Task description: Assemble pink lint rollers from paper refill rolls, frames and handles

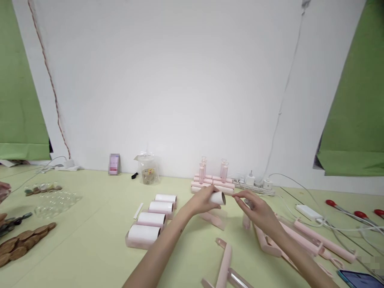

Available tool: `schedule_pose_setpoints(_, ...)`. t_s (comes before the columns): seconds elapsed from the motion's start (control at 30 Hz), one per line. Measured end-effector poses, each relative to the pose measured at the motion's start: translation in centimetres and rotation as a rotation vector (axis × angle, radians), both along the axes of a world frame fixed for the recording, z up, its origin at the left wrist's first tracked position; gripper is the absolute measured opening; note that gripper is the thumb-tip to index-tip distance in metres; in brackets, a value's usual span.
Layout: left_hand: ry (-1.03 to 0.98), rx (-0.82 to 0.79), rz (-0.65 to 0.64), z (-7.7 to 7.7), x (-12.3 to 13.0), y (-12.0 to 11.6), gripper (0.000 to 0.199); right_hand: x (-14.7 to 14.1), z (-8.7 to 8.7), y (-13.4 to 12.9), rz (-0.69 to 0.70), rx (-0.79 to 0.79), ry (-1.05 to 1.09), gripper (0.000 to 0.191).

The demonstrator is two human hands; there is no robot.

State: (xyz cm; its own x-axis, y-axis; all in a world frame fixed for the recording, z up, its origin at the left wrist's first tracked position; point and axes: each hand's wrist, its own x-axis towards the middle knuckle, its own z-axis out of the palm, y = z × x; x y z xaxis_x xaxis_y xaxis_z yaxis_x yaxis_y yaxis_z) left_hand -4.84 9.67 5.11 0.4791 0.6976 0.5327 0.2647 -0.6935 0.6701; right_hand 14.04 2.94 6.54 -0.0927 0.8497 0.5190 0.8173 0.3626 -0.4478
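A short white tube (217, 198) with an open dark end facing right is wrapped by the fingers of my left hand (204, 200). Just to its right, my right hand (253, 206) has thumb and forefinger pinched together; whatever they hold is too small to make out. Under my hands lies a clear sheet with a flat pink piece (213, 219). Left of my left arm, several white rolls (147, 233) rest in pink-tinted clear trays in a slanting row. Pink bars (224, 264) and clear tubes lie nearer the front.
Stacked pink rolls (223, 185) with small clear bottles stand by the wall, near a power strip (255, 188) and cables. Pink parts (300, 238), a phone (357, 278) and red-handled tools (361, 215) lie right. Wooden discs (18, 250) and another person's hand (4, 191) are left.
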Motion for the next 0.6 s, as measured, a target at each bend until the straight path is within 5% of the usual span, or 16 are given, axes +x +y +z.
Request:
schedule_pose_setpoints(0.2,0.286,0.001,-0.148,-1.6,2.1,3.9,0.039,2.2,0.0,-2.6,0.109,0.135,0.084,0.018)
schedule_pose_setpoints(0.4,0.321,0.041,-0.016,-4.5,0.8,2.1,0.050,2.2,-2.4,-4.2,0.237,0.164,0.036,0.014)
schedule_pose_setpoints(0.5,0.339,0.042,0.065,-3.7,-0.4,1.6,0.047,2.0,-4.1,-4.4,0.230,0.194,0.029,0.011)
schedule_pose_setpoints(0.6,0.357,0.035,0.183,-1.0,-3.2,2.9,0.048,1.7,-5.4,-4.6,0.275,0.162,-0.018,0.009)
